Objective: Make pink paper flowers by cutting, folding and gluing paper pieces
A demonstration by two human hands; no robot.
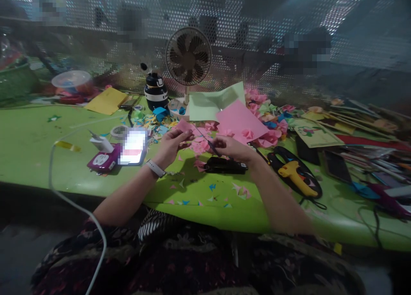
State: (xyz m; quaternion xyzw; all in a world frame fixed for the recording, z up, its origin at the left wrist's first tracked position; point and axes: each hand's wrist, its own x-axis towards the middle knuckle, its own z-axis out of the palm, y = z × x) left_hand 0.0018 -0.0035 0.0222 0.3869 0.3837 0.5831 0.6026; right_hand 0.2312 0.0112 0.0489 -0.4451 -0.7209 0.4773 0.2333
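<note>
My left hand (171, 145) pinches a small piece of pink paper (185, 126) and holds it up above the green table (32, 149). My right hand (229, 148) is closed around scissors (208, 143) whose thin blades point up and left to the edge of that paper. A white band sits on my left wrist. Pink and blue paper scraps lie on the table below both hands. A black oblong object (224, 165) lies just under my right hand.
A phone (133, 147) with a lit screen and a purple charger with a white cable lie left. A yellow glue gun (297, 177) lies right. A small fan (188, 57), a dark bottle (156, 91), pink and green sheets and paper flowers (269, 136) stand behind.
</note>
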